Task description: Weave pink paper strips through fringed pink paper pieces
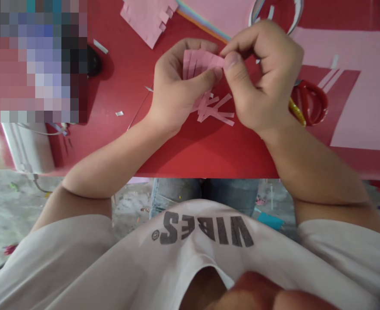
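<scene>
Both of my hands hold one piece of fringed pink paper [199, 61] just above the red table [190, 150]. My left hand [177, 90] cups it from the left, thumb pressed on its lower edge. My right hand [261, 77] pinches its right end between thumb and forefinger. The paper is cut into several narrow strips along one side. Loose pink strips [216, 111] hang or lie under my hands; I cannot tell whether they are attached.
Red-handled scissors [309, 103] lie right of my right hand. Pink paper sheets [364, 94] cover the table's right side, and another cut pink piece [147, 17] lies at the back. A tape roll [295, 13] sits at the top. Small white scraps [119, 113] dot the left.
</scene>
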The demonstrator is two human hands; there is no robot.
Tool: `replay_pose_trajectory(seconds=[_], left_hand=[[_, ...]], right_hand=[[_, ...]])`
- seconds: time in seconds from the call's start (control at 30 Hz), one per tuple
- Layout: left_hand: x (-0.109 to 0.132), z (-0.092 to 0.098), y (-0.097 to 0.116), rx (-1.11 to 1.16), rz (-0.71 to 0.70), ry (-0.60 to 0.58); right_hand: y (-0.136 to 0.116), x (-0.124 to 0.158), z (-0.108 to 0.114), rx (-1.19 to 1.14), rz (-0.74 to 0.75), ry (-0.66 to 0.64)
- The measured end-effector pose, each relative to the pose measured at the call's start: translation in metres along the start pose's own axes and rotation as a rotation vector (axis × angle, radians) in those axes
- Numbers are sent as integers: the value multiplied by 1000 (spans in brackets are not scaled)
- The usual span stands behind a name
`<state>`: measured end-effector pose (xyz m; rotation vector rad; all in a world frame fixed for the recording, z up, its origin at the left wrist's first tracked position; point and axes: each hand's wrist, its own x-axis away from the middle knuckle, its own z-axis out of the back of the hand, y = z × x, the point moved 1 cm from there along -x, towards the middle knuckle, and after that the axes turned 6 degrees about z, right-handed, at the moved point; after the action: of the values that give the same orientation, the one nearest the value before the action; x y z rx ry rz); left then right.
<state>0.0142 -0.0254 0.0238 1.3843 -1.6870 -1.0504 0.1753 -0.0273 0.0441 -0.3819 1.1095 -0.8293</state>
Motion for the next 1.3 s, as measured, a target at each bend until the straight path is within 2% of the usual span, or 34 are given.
replay_pose_trajectory(seconds=[0.27, 0.43, 0.83, 1.03, 1.3], left_hand=[[-4, 3, -5, -74, -125, -9], [-10, 10, -2, -245, -164, 10], [-9, 5, -1, -313, -158, 64], [-6, 5, 4, -305, -101, 106], [-15, 15, -15, -268, -119, 46]], right_hand=[[8, -1, -1, -88, -4, 62], [15, -2, -2, -114, 7, 109], [17, -2, -1, -108, -11, 66], [17, -2, -2, -215, -30, 102], [25, -1, -2, -123, -52, 63]])
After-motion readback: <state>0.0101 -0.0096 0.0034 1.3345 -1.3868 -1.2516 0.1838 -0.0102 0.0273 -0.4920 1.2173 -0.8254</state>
